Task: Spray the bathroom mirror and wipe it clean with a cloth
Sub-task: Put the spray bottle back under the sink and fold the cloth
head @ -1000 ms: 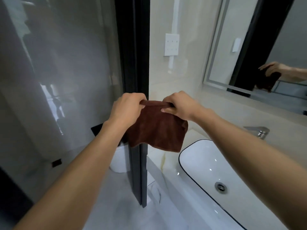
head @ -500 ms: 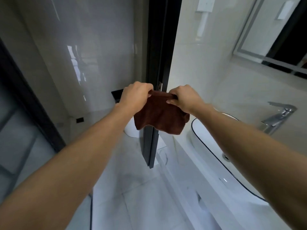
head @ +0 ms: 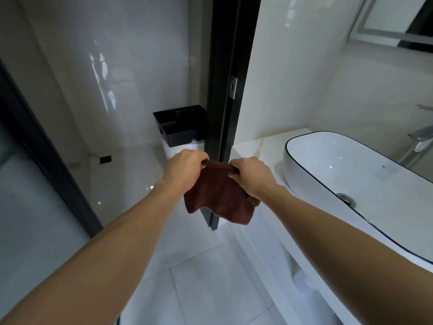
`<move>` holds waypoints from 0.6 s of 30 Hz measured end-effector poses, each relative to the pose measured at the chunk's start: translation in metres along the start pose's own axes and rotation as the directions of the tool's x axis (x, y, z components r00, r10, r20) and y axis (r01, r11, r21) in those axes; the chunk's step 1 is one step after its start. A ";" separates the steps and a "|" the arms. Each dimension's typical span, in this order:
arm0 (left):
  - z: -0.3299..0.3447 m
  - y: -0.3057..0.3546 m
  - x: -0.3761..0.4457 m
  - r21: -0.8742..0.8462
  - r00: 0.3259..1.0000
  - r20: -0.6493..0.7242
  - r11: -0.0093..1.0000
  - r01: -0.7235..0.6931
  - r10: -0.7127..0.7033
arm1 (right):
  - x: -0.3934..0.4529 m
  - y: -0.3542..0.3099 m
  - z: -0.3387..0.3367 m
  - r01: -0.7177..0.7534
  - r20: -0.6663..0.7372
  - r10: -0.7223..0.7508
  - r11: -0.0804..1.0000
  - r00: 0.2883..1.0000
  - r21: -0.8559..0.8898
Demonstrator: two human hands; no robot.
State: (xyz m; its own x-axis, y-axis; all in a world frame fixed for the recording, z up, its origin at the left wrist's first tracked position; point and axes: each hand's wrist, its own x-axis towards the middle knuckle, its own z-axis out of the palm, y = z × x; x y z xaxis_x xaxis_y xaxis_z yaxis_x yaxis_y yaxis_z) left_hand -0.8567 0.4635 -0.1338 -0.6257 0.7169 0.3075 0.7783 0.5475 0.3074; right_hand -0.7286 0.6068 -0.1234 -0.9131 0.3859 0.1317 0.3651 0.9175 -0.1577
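Note:
A brown cloth (head: 220, 198) hangs in front of me, held by its top edge. My left hand (head: 185, 166) grips the left corner and my right hand (head: 249, 175) grips the right corner, both with fingers curled over the fabric. The cloth hangs over the floor, left of the counter. Only the bottom left corner of the mirror (head: 393, 19) shows, at the top right. No spray bottle is in view.
A white basin with a black rim (head: 332, 174) sits on the pale counter (head: 255, 146) to the right, with a chrome tap (head: 419, 139) behind it. A black door frame (head: 229, 90) stands ahead. Behind it is a white bin with a black lid (head: 180, 127). Glossy tiles cover the floor.
The view has tipped downward, so the mirror has slid almost out of frame and more floor shows. Both hands have lowered, still holding the cloth's top edge.

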 end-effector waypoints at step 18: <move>0.297 -0.055 -0.041 0.061 0.946 -0.230 0.973 -0.221 0.230 | -0.044 0.073 0.293 -0.218 -0.285 0.164 0.961 0.944 -0.171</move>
State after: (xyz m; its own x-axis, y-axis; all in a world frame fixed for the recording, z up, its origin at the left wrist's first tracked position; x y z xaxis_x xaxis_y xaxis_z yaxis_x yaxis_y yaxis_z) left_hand -0.8585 0.5317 -0.4315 -0.4251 0.7042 0.5687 0.8992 0.4003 0.1765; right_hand -0.7147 0.6283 -0.4277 -0.7508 0.5419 0.3776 0.5810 0.8138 -0.0127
